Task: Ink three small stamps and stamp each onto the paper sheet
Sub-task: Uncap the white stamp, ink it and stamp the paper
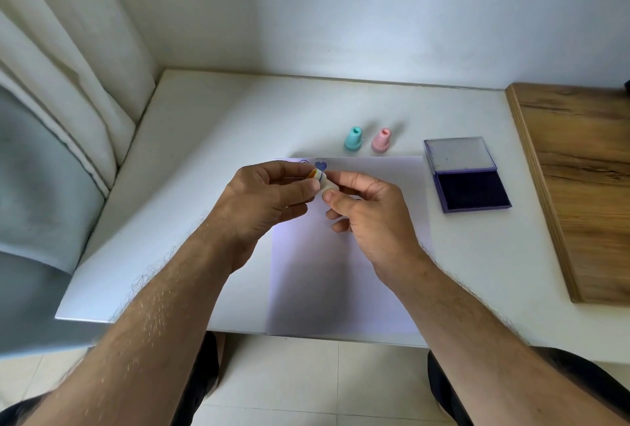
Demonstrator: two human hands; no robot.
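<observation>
A small pale stamp [323,183] with an orange end is held above the paper sheet [341,289] between both hands. My left hand [269,197] pinches its orange end, and my right hand [361,204] grips its pale body. A blue heart print [320,165] and other faint prints, partly hidden by my left hand, mark the sheet's top edge. A teal stamp [353,138] and a pink stamp [381,140] stand upright just beyond the paper. The ink pad [472,188] lies to the right with its lid open.
The white table [204,159] sits in a corner against the wall, a curtain [68,67] hanging at its left. A wooden board [579,180] lies along the right edge. Grey fabric [37,221] drapes at the near left.
</observation>
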